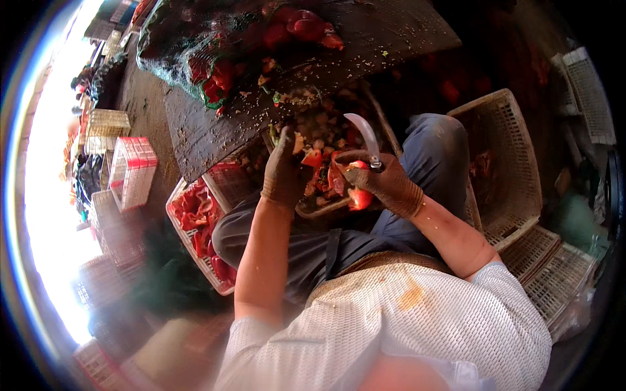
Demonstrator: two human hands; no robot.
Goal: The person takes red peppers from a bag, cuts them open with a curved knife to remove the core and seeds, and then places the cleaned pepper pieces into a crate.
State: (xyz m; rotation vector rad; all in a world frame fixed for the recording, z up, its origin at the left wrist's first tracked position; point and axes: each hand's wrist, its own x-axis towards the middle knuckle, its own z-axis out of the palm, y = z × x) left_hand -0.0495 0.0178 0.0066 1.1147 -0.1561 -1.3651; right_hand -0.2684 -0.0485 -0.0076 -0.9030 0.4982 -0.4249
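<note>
My right hand [394, 186], in a brown-stained glove, grips a knife with a curved, sickle-like blade [365, 135] pointing up and away. Pieces of red pepper [358, 198] with pale insides sit against its fingers. My left hand [282, 171], gloved alike, is held upright at the left of the scrap crate [326, 210], its thumb stretched out and its other fingers partly hidden. A bit of green shows by its tip. Between and below both hands, the crate holds pepper cores, seeds and red scraps [319, 159].
Beyond my hands is a dark board [385, 39] strewn with seeds, with a green net sack [176, 52] and whole red peppers [305, 27]. A crate of cut red peppers [199, 212] stands left. A larger crate [515, 169] stands right, near stacked crates [554, 277].
</note>
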